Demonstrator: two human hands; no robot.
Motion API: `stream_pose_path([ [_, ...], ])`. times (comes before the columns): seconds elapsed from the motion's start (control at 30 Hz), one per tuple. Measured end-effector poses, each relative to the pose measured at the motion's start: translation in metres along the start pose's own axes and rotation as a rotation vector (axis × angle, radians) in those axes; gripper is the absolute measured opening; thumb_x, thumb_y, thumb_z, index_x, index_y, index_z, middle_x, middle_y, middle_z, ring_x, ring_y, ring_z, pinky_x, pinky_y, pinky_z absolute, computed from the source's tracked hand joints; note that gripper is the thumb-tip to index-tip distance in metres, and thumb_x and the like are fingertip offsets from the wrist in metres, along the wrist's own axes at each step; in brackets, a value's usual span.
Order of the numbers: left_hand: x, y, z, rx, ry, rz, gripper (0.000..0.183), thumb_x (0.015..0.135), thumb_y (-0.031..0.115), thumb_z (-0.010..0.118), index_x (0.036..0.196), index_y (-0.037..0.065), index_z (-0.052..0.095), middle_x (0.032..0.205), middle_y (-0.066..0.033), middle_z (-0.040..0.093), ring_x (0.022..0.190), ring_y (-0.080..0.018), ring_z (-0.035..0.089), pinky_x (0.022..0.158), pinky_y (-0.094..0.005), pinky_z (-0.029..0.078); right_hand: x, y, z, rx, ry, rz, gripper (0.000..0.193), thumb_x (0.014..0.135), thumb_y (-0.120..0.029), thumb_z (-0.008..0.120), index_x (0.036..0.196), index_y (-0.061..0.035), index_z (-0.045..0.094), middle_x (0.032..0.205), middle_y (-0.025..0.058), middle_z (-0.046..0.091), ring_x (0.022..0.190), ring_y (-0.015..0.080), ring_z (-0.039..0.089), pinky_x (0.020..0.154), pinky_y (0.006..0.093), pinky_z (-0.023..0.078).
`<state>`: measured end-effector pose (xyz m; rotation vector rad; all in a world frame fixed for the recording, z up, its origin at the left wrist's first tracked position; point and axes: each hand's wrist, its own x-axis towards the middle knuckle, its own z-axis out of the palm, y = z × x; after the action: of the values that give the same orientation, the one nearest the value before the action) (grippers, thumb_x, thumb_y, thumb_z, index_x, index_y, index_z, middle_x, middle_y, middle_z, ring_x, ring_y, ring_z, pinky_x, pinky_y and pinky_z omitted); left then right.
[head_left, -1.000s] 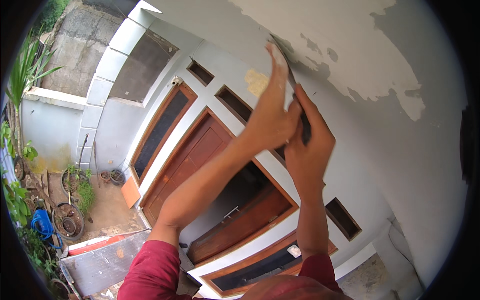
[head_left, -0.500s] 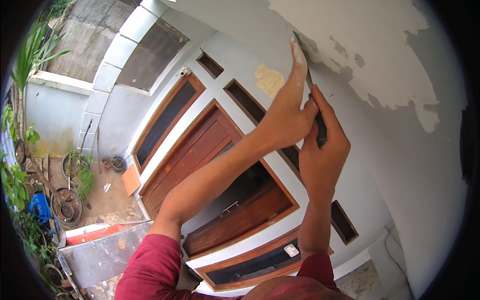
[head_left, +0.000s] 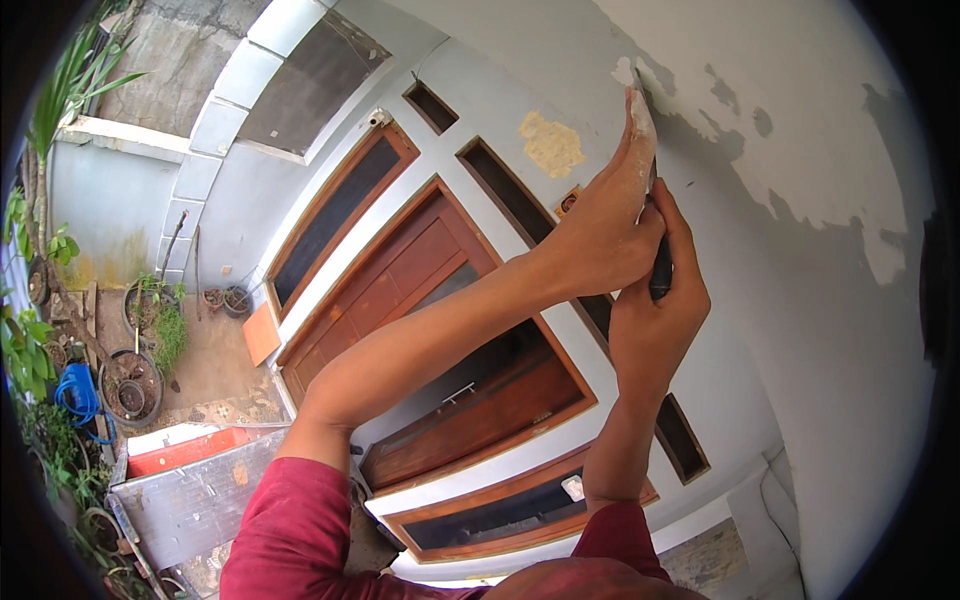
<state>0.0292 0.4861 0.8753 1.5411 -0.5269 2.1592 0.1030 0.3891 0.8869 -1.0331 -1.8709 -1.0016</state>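
Note:
Overhead, a putty knife with a black handle point(head_left: 661, 272) and a thin blade lies against the grey painted surface point(head_left: 735, 255). My right hand point(head_left: 655, 320) is wrapped round the handle. My left hand point(head_left: 612, 225) is closed against the tool, its fingers straight, together and pressed along the blade, its thumb by the handle. Whitish residue coats those fingers, and they hide much of the blade. Beside the blade tip is a small white patch point(head_left: 624, 71). A large pale patch with ragged edges point(head_left: 810, 120) spreads to the right of it.
Below are a brown wooden door point(head_left: 400, 290), framed windows point(head_left: 340, 225) and narrow wall recesses point(head_left: 430, 107). A yellowish patch point(head_left: 552, 145) marks the wall. At lower left stand a metal-topped surface point(head_left: 200, 505), potted plants point(head_left: 132, 390) and a blue watering can point(head_left: 78, 390).
Both hands and the putty knife have shifted a little to the right along the surface. The small white patch beside the blade tip now shows.

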Motion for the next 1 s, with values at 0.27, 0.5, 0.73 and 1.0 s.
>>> stream_pose_path([
  [0.27, 0.001, -0.003, 0.005, 0.070, 0.044, 0.040, 0.093, 0.086, -0.007, 0.045, 0.153, -0.008, -0.019, 0.163, -0.0342, -0.014, 0.154, -0.0439, -0.004, 0.126, -0.0426, 0.010, 0.012, 0.006, -0.001, 0.075, 0.001, -0.030, 0.045, 0.091, 0.006, 0.058, 0.135, -0.0027, 0.063, 0.128, 0.0141, 0.069, 0.121, 0.0277, 0.064, 0.103, 0.0397, 0.049],
  [0.5, 0.020, -0.015, -0.031, 0.015, 0.073, -0.046, 0.093, 0.083, -0.008, 0.043, 0.152, -0.011, -0.019, 0.163, -0.0359, -0.011, 0.154, -0.0422, -0.004, 0.125, -0.0373, 0.010, 0.037, -0.002, 0.028, 0.072, -0.004, -0.013, 0.040, 0.093, 0.003, 0.059, 0.133, -0.0015, 0.063, 0.121, 0.0179, 0.070, 0.110, 0.0297, 0.069, 0.095, 0.0370, 0.051],
  [0.73, 0.005, -0.017, -0.011, 0.146, 0.031, 0.002, 0.093, 0.086, -0.002, 0.047, 0.154, -0.009, -0.016, 0.164, -0.0337, -0.006, 0.154, -0.0428, -0.002, 0.125, -0.0424, 0.011, 0.011, 0.015, 0.021, 0.109, 0.061, -0.030, 0.041, 0.094, 0.005, 0.057, 0.134, -0.0019, 0.063, 0.127, 0.0129, 0.070, 0.120, 0.0255, 0.065, 0.102, 0.0378, 0.049],
  [1.0, 0.011, -0.022, 0.001, 0.102, 0.135, 0.070, 0.093, 0.088, 0.001, 0.050, 0.159, -0.002, -0.011, 0.166, -0.0304, 0.006, 0.155, -0.0391, 0.008, 0.124, -0.0393, 0.015, 0.021, 0.013, 0.009, 0.064, 0.036, -0.040, 0.046, 0.090, 0.010, 0.056, 0.134, -0.0019, 0.063, 0.129, 0.0126, 0.069, 0.122, 0.0268, 0.064, 0.104, 0.0386, 0.048],
])
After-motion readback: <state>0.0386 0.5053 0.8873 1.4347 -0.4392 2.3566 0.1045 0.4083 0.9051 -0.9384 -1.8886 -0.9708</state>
